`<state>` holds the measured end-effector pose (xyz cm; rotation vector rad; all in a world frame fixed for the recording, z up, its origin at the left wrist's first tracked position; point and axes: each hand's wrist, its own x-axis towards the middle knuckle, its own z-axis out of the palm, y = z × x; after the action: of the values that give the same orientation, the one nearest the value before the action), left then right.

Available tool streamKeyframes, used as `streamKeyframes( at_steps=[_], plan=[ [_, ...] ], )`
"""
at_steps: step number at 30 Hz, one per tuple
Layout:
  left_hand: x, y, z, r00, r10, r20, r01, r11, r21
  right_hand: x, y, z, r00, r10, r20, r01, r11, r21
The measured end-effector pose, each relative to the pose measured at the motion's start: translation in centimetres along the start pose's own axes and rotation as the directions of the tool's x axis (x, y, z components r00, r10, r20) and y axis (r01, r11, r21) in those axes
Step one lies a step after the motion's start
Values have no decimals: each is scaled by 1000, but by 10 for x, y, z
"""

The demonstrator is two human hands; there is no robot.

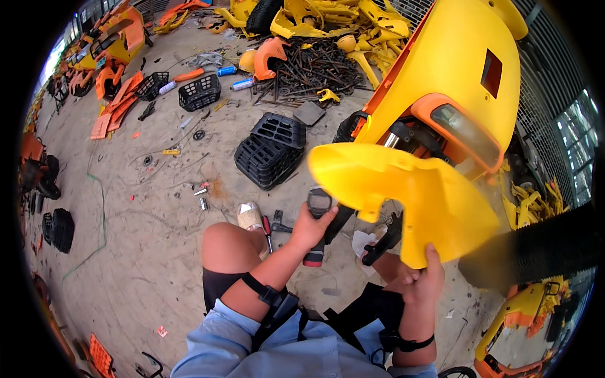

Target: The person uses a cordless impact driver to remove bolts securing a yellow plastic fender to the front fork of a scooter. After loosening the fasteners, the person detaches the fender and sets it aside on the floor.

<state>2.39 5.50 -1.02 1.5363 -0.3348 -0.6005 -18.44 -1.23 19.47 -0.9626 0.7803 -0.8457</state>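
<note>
My left hand [307,228] is closed around a grey and black cordless power tool [319,200], whose red-marked base shows below the fingers. My right hand [426,280] pinches the lower edge of a curved yellow plastic mudguard [435,195]. The mudguard is held up in front of a yellow scooter's front body [472,75] and hides part of it. An orange-framed headlight [465,129] sits on that body. On the floor beside my left foot lie a red and black screwdriver [268,233] and a dark hammer-like tool [280,222].
Black plastic baskets [268,154] are stacked on the floor ahead. Behind them are a heap of rusty metal parts [309,69] and yellow plastic panels [321,16]. Spray cans [242,84] lie farther left. A black ribbed tube [535,252] crosses at the right.
</note>
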Motion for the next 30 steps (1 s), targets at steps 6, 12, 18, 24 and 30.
streamKeyframes(
  at_steps=[6,12,18,24,30],
  plan=[
    [-3,57,-19,923,-361,135,356,666,-656,2,18,18,888,379,260,-408,911,66],
    [13,41,-47,903,-398,162,367,517,-773,0,30,62,804,516,295,-551,833,47],
    [9,83,-72,927,-367,79,270,508,-818,-7,32,52,973,224,57,-222,974,-32],
    [-4,108,-75,986,-164,32,137,686,-714,-16,35,44,945,306,115,-304,952,-38],
    [8,89,-89,934,-309,180,309,445,-841,-24,39,20,751,551,365,-549,827,-118]
  ],
)
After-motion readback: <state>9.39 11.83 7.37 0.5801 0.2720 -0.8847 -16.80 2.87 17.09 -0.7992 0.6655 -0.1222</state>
